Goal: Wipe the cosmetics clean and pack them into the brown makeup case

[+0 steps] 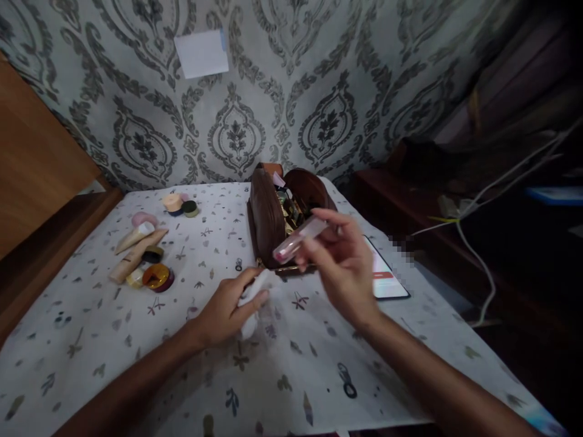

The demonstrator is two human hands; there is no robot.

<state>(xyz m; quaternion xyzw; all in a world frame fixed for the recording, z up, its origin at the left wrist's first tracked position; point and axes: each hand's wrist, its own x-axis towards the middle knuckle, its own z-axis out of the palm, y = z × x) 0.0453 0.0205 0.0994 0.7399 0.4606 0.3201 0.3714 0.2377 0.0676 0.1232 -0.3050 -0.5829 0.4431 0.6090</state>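
Note:
My left hand point(228, 308) is closed around a crumpled white cloth or tissue point(253, 298) above the patterned tablecloth. In my right hand point(347, 267), a clear tube with a pink end point(298, 241) is pinched between thumb and fingers, tilted down to the left. Just behind the tube stands an open brown bag point(265, 218), its zip undone and small items showing inside. A tablet or phone with a lit screen point(387, 276) lies beyond my right wrist, partly hidden by it.
Several cosmetic tubes and jars point(158, 277) lie on the table's left side. Two small round jars point(190, 209) stand farther back. Patterned wall borders the table's back; white cables point(489, 291) hang at the right.

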